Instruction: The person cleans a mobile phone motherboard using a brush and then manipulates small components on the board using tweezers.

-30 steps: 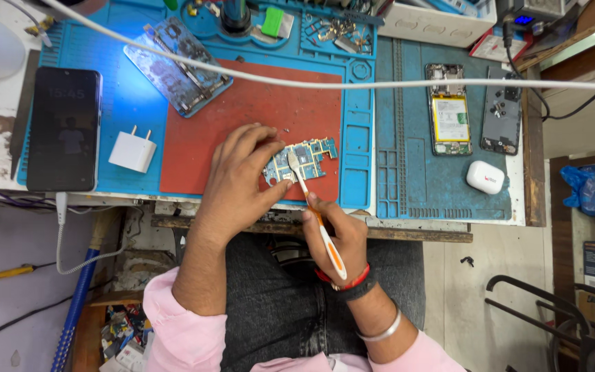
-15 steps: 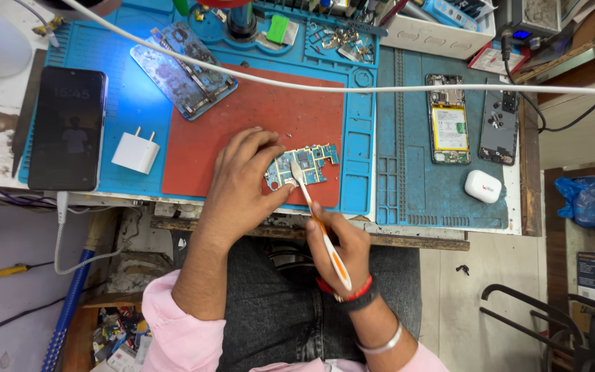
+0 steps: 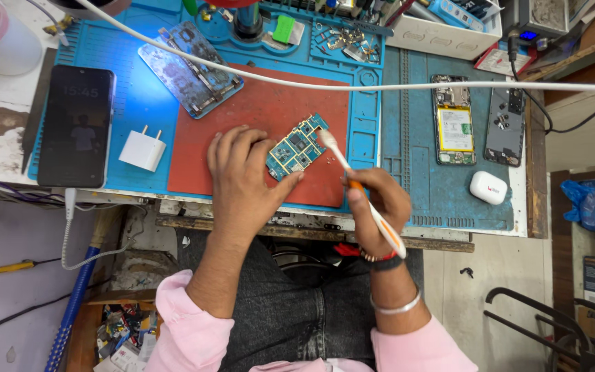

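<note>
Left hand (image 3: 242,180): fingers pin circuit board (image 3: 296,147) flat, frame centre.
Right hand (image 3: 378,204): closed around toothbrush (image 3: 359,188); brush lightly, short strokes.

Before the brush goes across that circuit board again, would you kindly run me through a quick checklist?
1. Circuit board pinned by left hand: ok.
2. Board lies on the red mat: ok.
3. Toothbrush gripped in right hand: ok.
4. Bristles at the board's right edge: ok.
5. White cable off the board: ok.
6. Bristles clean and dry: cannot tell.
</note>
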